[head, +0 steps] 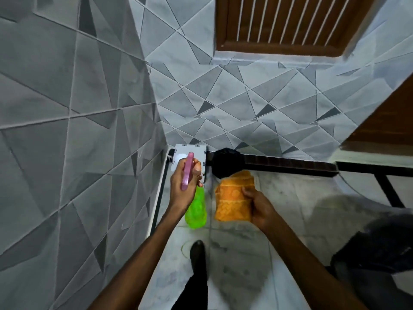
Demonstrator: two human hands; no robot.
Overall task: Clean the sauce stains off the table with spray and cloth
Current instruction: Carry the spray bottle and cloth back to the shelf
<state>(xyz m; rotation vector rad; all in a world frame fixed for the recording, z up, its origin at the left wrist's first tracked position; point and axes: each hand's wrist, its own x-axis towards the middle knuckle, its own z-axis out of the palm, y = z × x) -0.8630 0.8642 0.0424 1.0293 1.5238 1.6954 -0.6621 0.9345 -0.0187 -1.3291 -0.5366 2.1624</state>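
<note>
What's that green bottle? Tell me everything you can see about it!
The spray bottle has a bright green, slightly see-through plastic body and a pink spray head on top. The left hand grips it round the neck, thumb beside the pink part, holding it in the air with the green body hanging below the hand. It is just left of the orange cloth, not touching it.

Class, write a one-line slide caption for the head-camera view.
Left hand holds a green spray bottle with a pink head; right hand grips a folded orange cloth.
</note>
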